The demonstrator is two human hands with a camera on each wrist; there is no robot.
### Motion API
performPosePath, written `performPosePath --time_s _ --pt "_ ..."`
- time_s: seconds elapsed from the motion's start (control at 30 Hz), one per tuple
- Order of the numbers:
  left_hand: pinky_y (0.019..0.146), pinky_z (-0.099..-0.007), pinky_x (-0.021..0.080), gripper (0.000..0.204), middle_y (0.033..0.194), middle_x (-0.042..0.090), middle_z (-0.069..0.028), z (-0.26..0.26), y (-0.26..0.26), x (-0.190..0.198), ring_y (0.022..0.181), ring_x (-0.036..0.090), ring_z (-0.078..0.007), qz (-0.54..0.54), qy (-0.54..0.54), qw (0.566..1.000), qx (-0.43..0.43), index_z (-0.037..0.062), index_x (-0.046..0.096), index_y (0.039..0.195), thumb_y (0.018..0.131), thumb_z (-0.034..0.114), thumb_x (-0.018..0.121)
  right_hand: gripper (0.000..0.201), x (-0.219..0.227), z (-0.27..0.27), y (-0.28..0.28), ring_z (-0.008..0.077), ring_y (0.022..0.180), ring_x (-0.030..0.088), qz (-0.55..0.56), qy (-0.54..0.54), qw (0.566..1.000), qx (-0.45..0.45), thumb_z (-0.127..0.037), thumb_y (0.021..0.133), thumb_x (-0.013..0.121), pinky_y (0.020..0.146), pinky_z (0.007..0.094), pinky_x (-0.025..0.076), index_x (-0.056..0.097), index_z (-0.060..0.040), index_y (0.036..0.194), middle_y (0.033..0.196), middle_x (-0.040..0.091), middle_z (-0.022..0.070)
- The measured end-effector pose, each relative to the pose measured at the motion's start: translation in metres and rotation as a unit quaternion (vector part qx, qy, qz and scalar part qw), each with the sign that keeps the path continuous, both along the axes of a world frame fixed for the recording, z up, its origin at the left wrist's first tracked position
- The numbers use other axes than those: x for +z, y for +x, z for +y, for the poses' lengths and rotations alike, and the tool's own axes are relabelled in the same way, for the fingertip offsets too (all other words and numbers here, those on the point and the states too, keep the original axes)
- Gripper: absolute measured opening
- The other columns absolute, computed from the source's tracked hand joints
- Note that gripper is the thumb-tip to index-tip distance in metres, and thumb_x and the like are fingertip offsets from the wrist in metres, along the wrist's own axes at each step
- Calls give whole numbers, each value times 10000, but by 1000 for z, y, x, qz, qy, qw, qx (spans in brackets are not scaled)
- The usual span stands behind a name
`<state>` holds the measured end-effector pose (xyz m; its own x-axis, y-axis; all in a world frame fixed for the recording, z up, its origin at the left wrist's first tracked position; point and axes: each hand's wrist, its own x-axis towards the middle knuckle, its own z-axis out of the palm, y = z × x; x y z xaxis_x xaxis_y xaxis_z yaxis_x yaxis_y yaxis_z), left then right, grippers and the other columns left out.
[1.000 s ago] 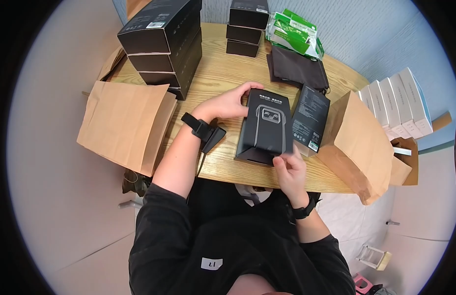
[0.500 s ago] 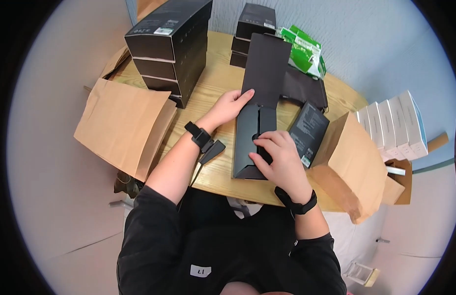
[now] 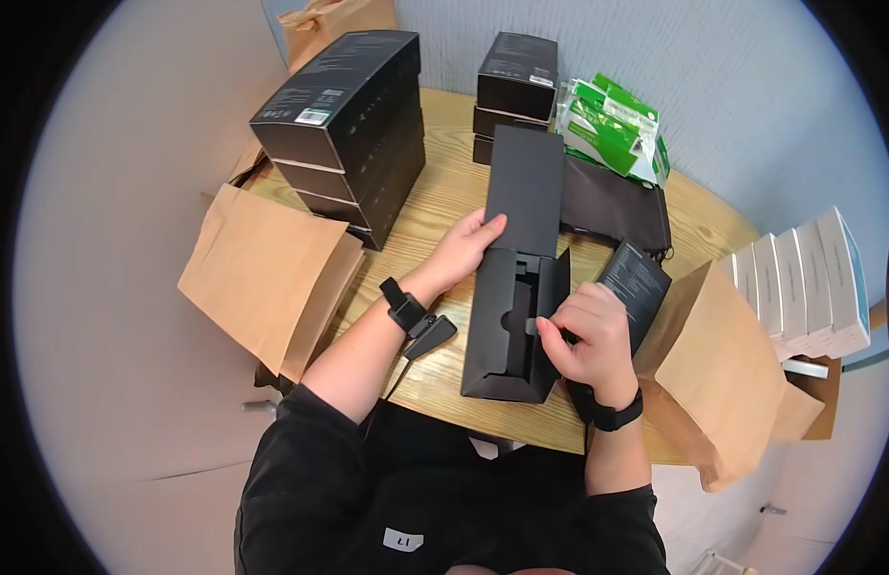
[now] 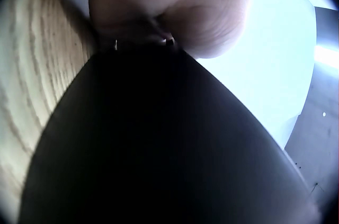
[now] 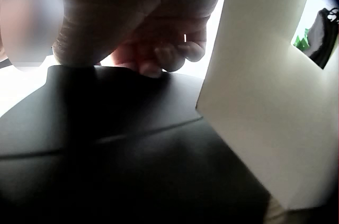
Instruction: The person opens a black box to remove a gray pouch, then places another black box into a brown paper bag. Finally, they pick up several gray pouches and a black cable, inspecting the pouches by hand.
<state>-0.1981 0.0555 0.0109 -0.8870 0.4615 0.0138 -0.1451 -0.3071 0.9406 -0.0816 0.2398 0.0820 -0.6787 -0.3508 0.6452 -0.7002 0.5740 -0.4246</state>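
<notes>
A black cardboard box (image 3: 483, 331) lies on the table in front of me, its long lid (image 3: 526, 187) swung up toward the back and its inner flaps parted. Inside, a dark narrow recess shows. My left hand (image 3: 461, 251) grips the box near the lid's hinge, thumb on the lid's inner face and the other fingers hidden behind. My right hand (image 3: 590, 343) has its fingers curled at the right inner flap (image 3: 560, 278), pinching its edge with the thumb. In the right wrist view, the curled fingers (image 5: 168, 57) appear above a dark surface.
Another black box (image 3: 634, 287) lies beside the right hand, next to a brown paper bag (image 3: 718, 369). White boxes (image 3: 799, 278) stand behind that bag. Stacked black boxes (image 3: 353, 144), a second paper bag (image 3: 262, 273), green packets (image 3: 612, 129) and a dark pouch (image 3: 617, 206) surround the work area.
The box was closed and picture side up; its lid then swung back. Since then the right hand has moved slightly right, and the inner flaps have parted, showing the inside.
</notes>
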Motion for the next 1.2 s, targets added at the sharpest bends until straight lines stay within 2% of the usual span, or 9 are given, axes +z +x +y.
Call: performPosePath --time_s 0.27,0.37,0.47,0.53,0.73,0.87,0.93,1.03,1.2 --pt "807 -226 463 297 1001 631 -23 -4 2 4 877 581 -76 -1 -29 998 59 -6 559 1128 973 234 478 106 -4 5 8 248 623 578 -141 52 979 -137 -144 703 722 584 354 437 650 -69 722 617 576 72" --pt "885 -255 438 324 1136 584 -64 -6 3 6 1004 546 -101 -4 -39 998 51 -17 500 1207 961 193 493 115 -4 7 8 240 673 569 -161 110 970 -145 -133 701 715 666 342 436 654 -75 779 712 583 62" --pt "969 -288 385 512 1276 483 -96 -8 8 8 1139 467 -145 71 -90 993 36 -18 358 1329 904 160 583 92 -6 1 6 226 742 538 -67 141 982 -108 -114 699 697 727 341 412 658 -80 774 742 554 36" --pt "1047 -327 312 963 1393 336 -176 -8 13 18 1277 353 -236 145 -149 978 19 -7 67 1442 786 226 733 127 -17 -4 6 219 790 501 -27 162 984 -74 -138 679 699 774 348 377 661 -84 788 773 532 25" --pt "1060 -331 290 1249 1426 262 -254 -4 27 26 1326 300 -284 231 -249 939 58 -14 -189 1415 671 184 795 269 -13 -16 8 232 767 481 -84 123 986 -71 -259 629 738 750 352 362 616 -69 775 751 514 56" --pt "1044 -322 310 1067 1431 268 -247 -5 28 27 1306 333 -276 229 -218 947 50 5 -151 1435 727 85 644 324 -6 -31 14 238 740 467 -110 150 974 -131 -293 606 751 715 353 351 541 -69 709 726 489 65" --pt "1041 -314 311 932 1462 233 -226 -8 23 24 1300 346 -288 74 -30 996 41 48 -41 1470 693 68 472 339 -9 -30 13 240 738 466 -97 146 976 -131 -306 604 754 711 353 350 538 -66 706 719 486 67" --pt "995 -299 354 896 1434 300 -222 -15 15 20 1200 450 -270 27 68 997 14 51 8 1474 665 75 394 364 -25 -28 10 245 726 462 -62 148 976 -145 -332 602 760 694 356 348 536 -60 693 701 481 68" --pt "1045 -304 286 813 1415 345 -193 -16 14 21 1261 391 -250 10 63 997 -49 30 120 1460 695 60 392 352 -17 -36 13 246 706 455 -79 147 969 -183 -331 605 756 662 362 346 538 -57 645 669 472 66"
